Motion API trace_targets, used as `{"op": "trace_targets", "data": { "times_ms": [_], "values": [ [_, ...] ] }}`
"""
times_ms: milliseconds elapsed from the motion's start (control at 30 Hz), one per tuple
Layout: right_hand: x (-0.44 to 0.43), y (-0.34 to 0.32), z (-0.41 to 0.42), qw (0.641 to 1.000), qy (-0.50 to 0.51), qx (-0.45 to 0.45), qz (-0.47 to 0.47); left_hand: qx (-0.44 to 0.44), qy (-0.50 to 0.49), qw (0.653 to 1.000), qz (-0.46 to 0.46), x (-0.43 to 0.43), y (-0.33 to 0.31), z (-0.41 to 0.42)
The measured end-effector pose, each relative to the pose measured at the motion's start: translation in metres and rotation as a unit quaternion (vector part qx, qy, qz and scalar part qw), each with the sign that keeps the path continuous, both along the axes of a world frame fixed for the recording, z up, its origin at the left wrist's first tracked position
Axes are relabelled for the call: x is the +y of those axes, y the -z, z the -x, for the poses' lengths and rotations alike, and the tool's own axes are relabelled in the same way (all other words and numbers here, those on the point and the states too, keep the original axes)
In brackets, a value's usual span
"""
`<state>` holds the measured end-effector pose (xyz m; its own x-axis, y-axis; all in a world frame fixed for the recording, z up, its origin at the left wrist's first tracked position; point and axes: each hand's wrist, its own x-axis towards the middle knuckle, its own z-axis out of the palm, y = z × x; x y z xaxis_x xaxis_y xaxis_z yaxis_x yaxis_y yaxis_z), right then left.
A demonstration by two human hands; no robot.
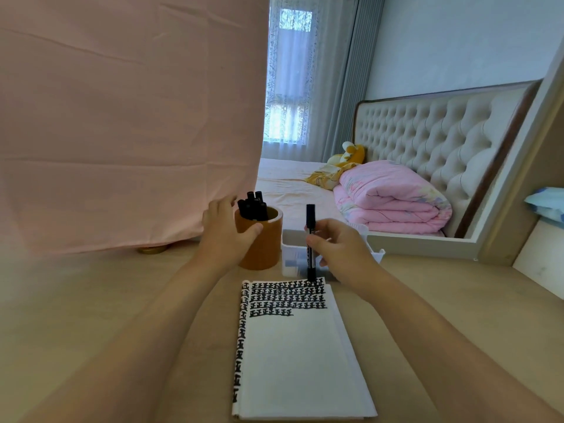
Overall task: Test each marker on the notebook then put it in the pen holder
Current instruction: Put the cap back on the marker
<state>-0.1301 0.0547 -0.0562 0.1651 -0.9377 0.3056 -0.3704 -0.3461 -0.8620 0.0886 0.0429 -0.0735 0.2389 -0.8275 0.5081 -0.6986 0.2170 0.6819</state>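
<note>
One marker point(310, 215) upright, tip down

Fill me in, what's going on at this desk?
A person is testing markers. The right hand holds a black marker upright, tip down at the top edge of the notebook, whose page already carries rows of black marks. The left hand grips the pen holder, which has several other markers standing in it. The marker in hand is not yet in the holder.
</note>
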Motion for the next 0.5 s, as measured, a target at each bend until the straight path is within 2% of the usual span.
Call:
{"op": "trace_targets", "data": {
  "times_ms": [133, 267, 400, 500],
  "values": [
    [-0.026, -0.025, -0.018, 0.998, 0.045, -0.037, 0.038, 0.082, 0.034, 0.994, -0.062, -0.024, -0.003, -0.004],
    [-0.052, -0.046, -0.042, 0.993, 0.049, -0.07, 0.077, 0.118, 0.117, 0.983, -0.071, -0.04, -0.008, -0.011],
    [-0.084, -0.047, -0.066, 0.992, 0.058, -0.029, 0.105, 0.164, 0.171, 0.971, -0.04, -0.047, -0.005, -0.011],
    [-0.099, -0.042, -0.077, 0.994, 0.043, 0.036, 0.091, 0.154, 0.176, 0.972, -0.029, -0.053, -0.003, -0.012]
  ]
}}
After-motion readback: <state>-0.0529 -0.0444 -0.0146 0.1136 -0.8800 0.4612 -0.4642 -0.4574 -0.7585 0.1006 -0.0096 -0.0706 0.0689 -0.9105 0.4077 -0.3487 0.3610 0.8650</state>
